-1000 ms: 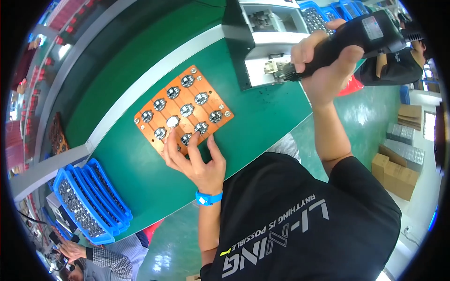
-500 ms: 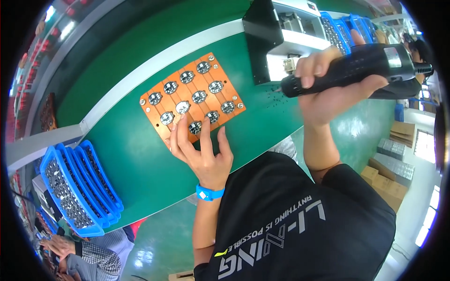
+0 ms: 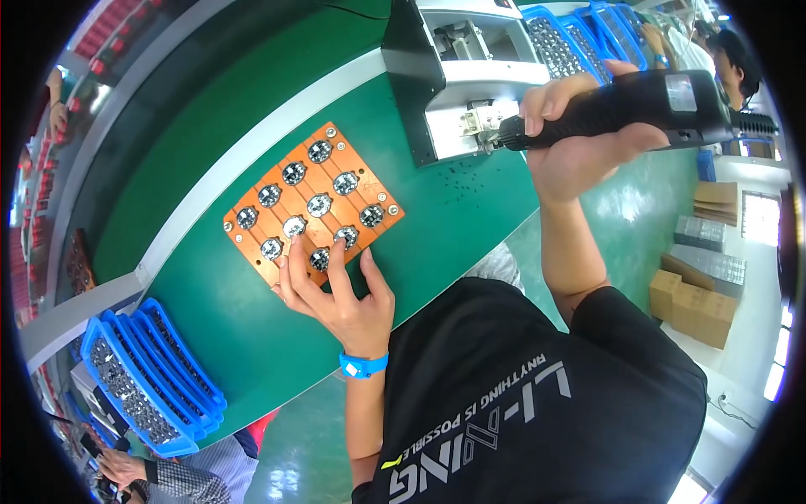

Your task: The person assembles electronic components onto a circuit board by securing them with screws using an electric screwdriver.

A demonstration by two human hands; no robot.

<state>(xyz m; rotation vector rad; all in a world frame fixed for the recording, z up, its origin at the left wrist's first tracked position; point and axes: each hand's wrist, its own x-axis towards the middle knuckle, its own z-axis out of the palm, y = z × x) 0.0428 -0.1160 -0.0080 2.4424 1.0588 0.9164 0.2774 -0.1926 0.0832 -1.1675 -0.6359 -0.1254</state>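
Note:
My right hand [image 3: 579, 155] is wrapped around a black electric screwdriver [image 3: 621, 109]. The tool lies nearly level, its nose up against the metal pickup part of a screw feeder [image 3: 478, 74] with a white front and black side. My left hand [image 3: 344, 315], a blue band on its wrist, rests with fingers spread over the near edge of an orange fixture plate [image 3: 281, 197]. Several round black-and-silver parts [image 3: 319, 204] sit in rows in that plate. Two of my left fingertips touch parts in the nearest rows. Whether a screw is on the driver's tip is too small to tell.
Blue trays [image 3: 151, 378] of small parts lean together at the left end of the green table [image 3: 277, 344]. More blue trays [image 3: 558, 46] stand beyond the feeder. Tiny dark screws [image 3: 470, 181] lie scattered before it. A co-worker's hands [image 3: 122, 466] show at lower left.
My right hand has brought the screwdriver's nose to the feeder's pickup part. The left hand stays on the plate. The whole view has shifted, so table things sit lower and further left.

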